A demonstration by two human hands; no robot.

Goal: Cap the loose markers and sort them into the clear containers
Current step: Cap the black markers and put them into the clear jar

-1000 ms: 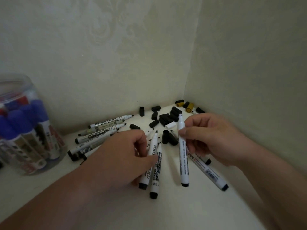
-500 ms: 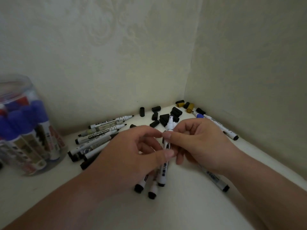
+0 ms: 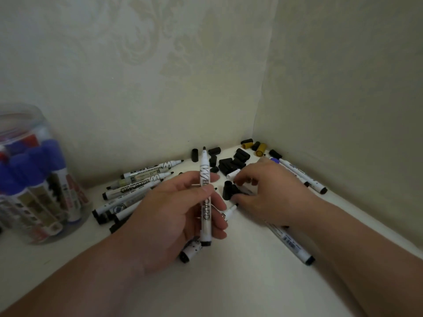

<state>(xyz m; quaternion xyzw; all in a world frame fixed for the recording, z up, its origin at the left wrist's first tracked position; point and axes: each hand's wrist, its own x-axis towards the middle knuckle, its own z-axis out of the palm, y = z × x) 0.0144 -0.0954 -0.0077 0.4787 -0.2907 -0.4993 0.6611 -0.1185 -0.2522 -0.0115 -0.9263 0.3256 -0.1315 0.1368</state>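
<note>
- Head view, centre of the frame: the left hand (image 3: 174, 218) grips one uncapped marker (image 3: 205, 202) upright. The thumb lies across the barrel, the fingers curl behind it, and the black tip points up.
- Right of centre: the right hand (image 3: 267, 191) reaches palm-down into the loose black caps (image 3: 231, 163), fingertips bent beside one upright cap (image 3: 227, 190). Whether they actually pinch it cannot be told.
- Handling, as a judgement: the marker looks light, stiff and smooth, so a mid-barrel hold suits it and keeps fingers off the inky tip. A cap is tiny and prone to roll, so it is best pinched by its sides with the open end facing the tip.
- Left of centre: more uncapped markers lie in a heap (image 3: 137, 186). At the left edge stands a clear container (image 3: 27, 120) of blue-capped markers.
- Hard to see: the container is blurred and cut by the frame. One marker (image 3: 290, 244) runs under the right forearm, and another is half hidden below the left hand. The dim light muddies cap colours, apart from two yellowish caps (image 3: 261, 149) in the corner.
</note>
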